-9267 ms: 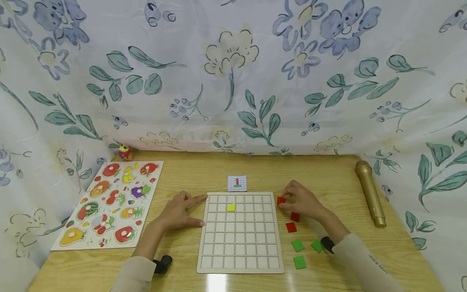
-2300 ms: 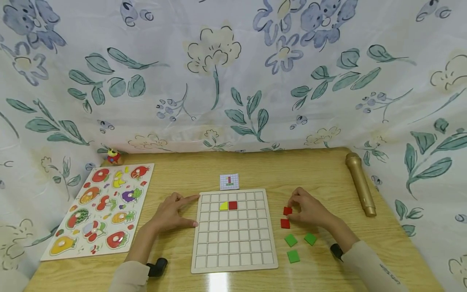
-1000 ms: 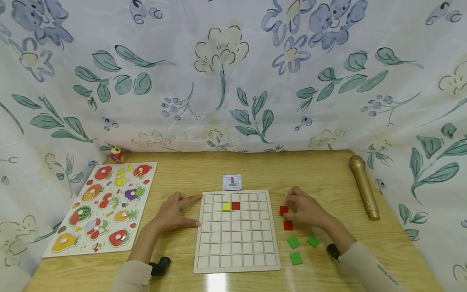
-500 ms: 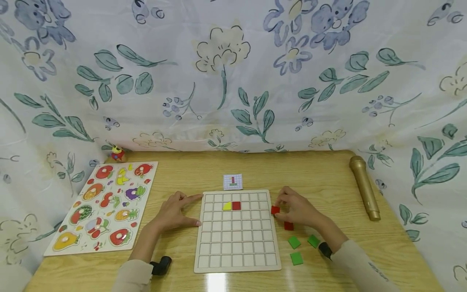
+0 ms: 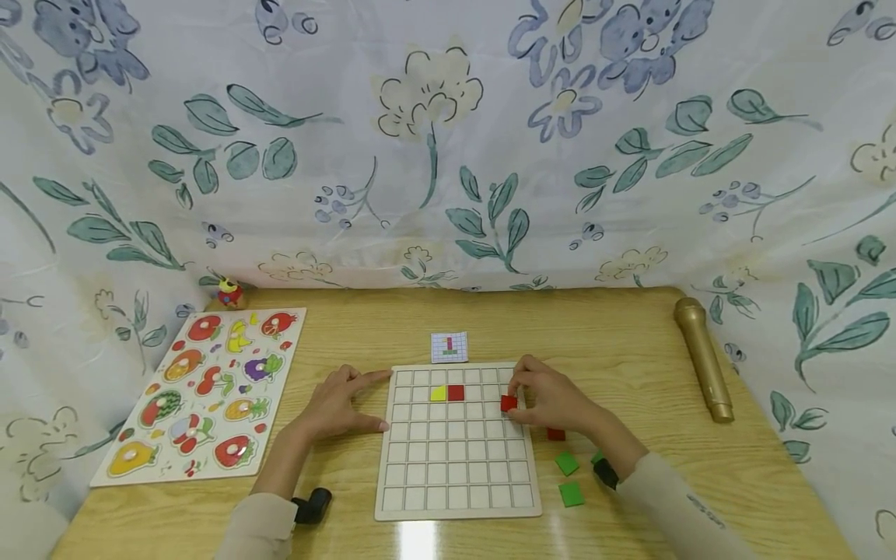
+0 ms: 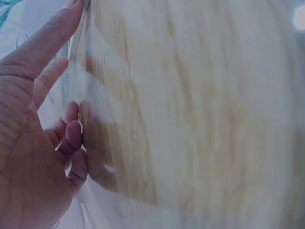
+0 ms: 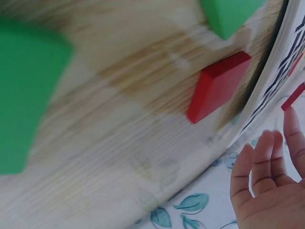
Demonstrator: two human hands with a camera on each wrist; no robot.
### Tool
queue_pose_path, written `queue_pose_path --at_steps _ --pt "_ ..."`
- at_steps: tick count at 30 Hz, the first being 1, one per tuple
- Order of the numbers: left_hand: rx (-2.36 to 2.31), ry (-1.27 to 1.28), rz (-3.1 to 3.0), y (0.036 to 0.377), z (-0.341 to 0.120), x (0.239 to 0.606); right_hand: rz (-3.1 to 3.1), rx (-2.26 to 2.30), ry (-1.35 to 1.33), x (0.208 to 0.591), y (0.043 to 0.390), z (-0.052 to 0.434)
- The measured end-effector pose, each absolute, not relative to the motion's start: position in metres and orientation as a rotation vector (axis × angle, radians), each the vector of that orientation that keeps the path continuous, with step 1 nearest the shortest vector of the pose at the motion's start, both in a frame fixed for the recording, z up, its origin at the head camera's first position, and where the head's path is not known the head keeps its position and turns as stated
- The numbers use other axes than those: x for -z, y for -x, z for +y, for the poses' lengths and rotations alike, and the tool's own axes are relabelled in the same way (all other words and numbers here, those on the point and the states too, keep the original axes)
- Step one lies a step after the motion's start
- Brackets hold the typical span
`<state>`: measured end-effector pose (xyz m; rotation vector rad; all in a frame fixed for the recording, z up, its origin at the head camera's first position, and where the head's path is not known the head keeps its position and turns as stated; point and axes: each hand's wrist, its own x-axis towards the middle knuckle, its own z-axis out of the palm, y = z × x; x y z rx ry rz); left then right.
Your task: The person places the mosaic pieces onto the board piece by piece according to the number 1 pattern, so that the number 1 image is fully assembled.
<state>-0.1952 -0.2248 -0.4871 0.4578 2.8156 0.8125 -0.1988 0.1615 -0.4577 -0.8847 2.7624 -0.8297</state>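
My right hand (image 5: 556, 397) pinches a red square tile (image 5: 508, 404) between thumb and fingertips, over the right edge of a pale wooden grid board (image 5: 458, 516). The right wrist view catches a corner of that red tile (image 7: 293, 97) at a fingertip. In the board's second row, a yellow tile (image 5: 438, 393) with a slanted corner lies beside a placed red tile (image 5: 456, 393). My left hand (image 5: 332, 408) touches the board's left edge with thumb and index finger stretched out; its other fingers bend against the table (image 6: 190, 119). Another red tile (image 7: 219, 86) lies on the table.
Several green tiles (image 5: 571, 494) lie right of the board, one partly hidden by the right wrist. Behind the board is a small printed pattern card (image 5: 449, 348). A fruit puzzle board (image 5: 269, 404) and a toy figure (image 5: 229, 293) are at left, a gold microphone (image 5: 703, 358) at right.
Over the last second my right hand has carried the red tile leftward from the table to over the board's edge. Earlier, the first red tile went beside the yellow one. The left hand stays.
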Motion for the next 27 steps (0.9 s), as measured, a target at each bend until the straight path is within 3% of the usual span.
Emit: queue_pose_path --at_steps 27 --pt "-0.902 -0.438 2.748 0.195 -0.224 0.487 2.736 0.719 1.001 0.455 0.204 0.118"
